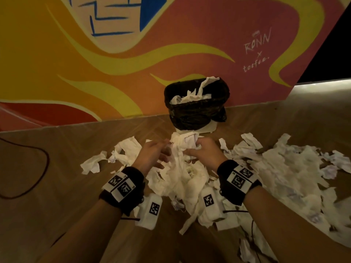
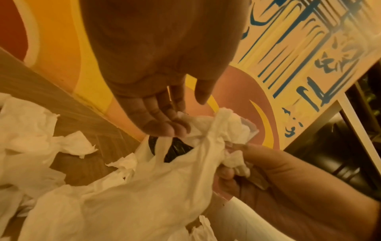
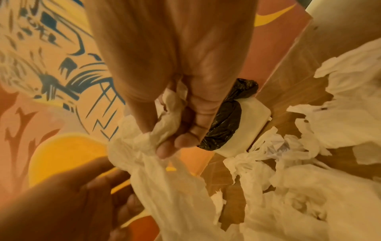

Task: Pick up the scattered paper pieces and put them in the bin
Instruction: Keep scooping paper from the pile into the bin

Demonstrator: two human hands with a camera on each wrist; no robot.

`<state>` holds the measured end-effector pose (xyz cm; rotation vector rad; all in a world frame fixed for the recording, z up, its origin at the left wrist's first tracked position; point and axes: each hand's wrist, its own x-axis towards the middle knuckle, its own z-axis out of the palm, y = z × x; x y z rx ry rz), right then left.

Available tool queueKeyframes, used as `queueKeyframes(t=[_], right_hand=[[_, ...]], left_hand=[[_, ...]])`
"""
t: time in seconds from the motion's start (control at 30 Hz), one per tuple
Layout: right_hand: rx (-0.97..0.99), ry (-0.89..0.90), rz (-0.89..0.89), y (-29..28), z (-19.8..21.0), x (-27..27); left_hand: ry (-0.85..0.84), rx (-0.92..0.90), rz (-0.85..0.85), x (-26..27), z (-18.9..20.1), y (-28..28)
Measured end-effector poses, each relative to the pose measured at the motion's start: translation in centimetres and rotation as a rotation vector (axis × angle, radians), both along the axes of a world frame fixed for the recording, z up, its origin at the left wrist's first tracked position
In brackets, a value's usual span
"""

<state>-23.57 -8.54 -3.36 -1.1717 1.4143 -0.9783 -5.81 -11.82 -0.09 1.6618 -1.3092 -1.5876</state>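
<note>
A bin [image 1: 197, 111] with a black liner stands on the floor against the painted wall, with crumpled white paper inside it. Just in front of it, my right hand [image 1: 191, 149] [image 3: 169, 141] grips the top of a long bunch of white paper [image 1: 180, 171] [image 3: 164, 187] that hangs down to the floor. My left hand [image 1: 161, 150] [image 2: 179, 124] is beside it. Its fingers are nearly straight and its fingertips [image 2: 175, 130] touch the bunch [image 2: 164, 179], with the thumb held apart. The liner [image 3: 224, 124] shows behind my right fingers.
Torn white paper [image 1: 284, 168] covers the wooden floor to the right, and smaller pieces [image 1: 91, 164] lie to the left. A dark cable [image 1: 45, 160] loops on the floor at far left. The mural wall [image 1: 95, 63] stands right behind the bin.
</note>
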Motion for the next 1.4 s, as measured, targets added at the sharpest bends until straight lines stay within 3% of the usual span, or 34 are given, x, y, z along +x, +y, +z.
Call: queueKeyframes(t=[0.17, 0.23, 0.33, 0.4, 0.53, 0.63, 0.73, 0.8, 0.87, 1.07, 1.17, 1.27, 1.4], right_hand=[[0.080, -0.286, -0.122, 0.3, 0.7, -0.9], [0.104, -0.395, -0.178, 0.3, 0.9, -0.8], [0.115, -0.461, -0.224, 0.3, 1.1, -0.8], [0.127, -0.312, -0.200, 0.4, 0.4, -0.9], [0.186, 0.260, 0.039, 0.5, -1.2, -0.4], [0.161, 0.618, 0.174, 0.8, -1.8, 0.6], [0.183, 0.710, 0.236, 0.7, -2.7, 1.0], [0.208, 0.516, 0.208, 0.4, -2.7, 0.6], [0.238, 0.170, 0.136, -0.2, -2.5, -0.3], [0.325, -0.494, -0.153, -2.7, -3.5, -2.2], [0.310, -0.862, -0.152, -2.9, -3.1, -2.6], [0.230, -1.024, -0.180, -3.0, -3.4, -3.5], [0.276, -1.104, -0.102, -2.5, -4.4, -4.7]], left_hand=[[-0.006, 0.096, 0.106, 0.3, -0.9, -0.2], [0.077, 0.278, 0.060, 0.5, -2.0, 0.3], [0.330, 0.589, -0.039, 0.1, -3.6, 1.4], [0.503, 0.645, -0.047, -0.6, -4.3, 1.5], [0.672, 0.564, 0.069, -3.2, -4.2, 1.0], [0.504, 0.450, 0.019, -5.0, -4.4, 1.9], [0.257, 0.182, -0.080, -5.5, -5.0, 2.2], [0.171, -0.005, -0.113, -5.0, -5.0, 1.0], [0.104, -0.107, -0.151, -4.6, -4.6, -0.7], [0.137, -0.088, -0.394, -5.1, -2.6, -4.2], [0.215, 0.025, -0.440, -6.8, -3.5, -3.9], [0.146, -0.125, -0.417, -8.2, -5.4, -3.2], [0.045, -0.343, -0.319, -8.9, -7.6, -2.5]])
